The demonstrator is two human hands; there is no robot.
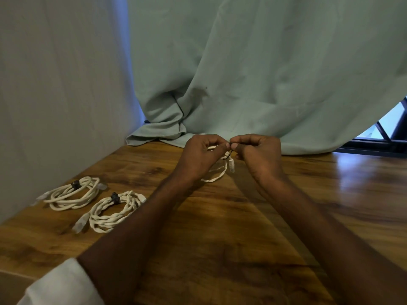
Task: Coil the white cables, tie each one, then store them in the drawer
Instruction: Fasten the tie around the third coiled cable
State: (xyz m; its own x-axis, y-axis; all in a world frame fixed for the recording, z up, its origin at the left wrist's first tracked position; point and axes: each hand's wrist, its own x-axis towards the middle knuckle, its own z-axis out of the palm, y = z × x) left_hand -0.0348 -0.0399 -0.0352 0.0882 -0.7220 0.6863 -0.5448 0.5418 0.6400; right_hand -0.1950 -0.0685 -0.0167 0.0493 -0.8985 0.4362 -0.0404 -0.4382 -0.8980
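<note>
Two tied coils point(92, 203) lie left on our wooden table point(220, 227), curtain point(242, 73) behind; our left hand point(198, 157) and right hand point(259, 153) pinch a black tie point(230, 151) on the third cable point(217, 172).

No readable text, label, brand, number or sign shows anywhere.

On the table point(253, 216), two tied cable coils point(71, 193) point(114, 211) are laid side by side at nine o'clock. A third coil point(217, 170) is held between both hands at twelve o'clock, before the curtain point(253, 73).
</note>
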